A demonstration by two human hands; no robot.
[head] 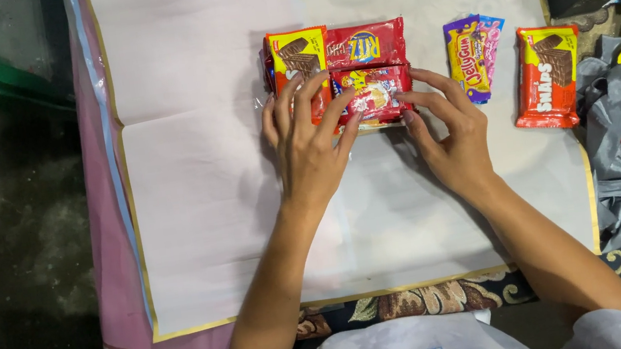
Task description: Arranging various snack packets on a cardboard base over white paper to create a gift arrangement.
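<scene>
Broadly, a white paper sheet [254, 231] with a gold edge covers the work surface; near its top middle sits a tight cluster of snack packets [339, 73], red and yellow wrappers pressed together; the left hand [309, 144] lies flat over the cluster's left side, fingers spread, pressing rather than clenched; the right hand [446, 131] touches its right edge with open fingertips; apart to the right lie a red wafer packet [548, 76] and a purple candy packet [472, 54].
</scene>
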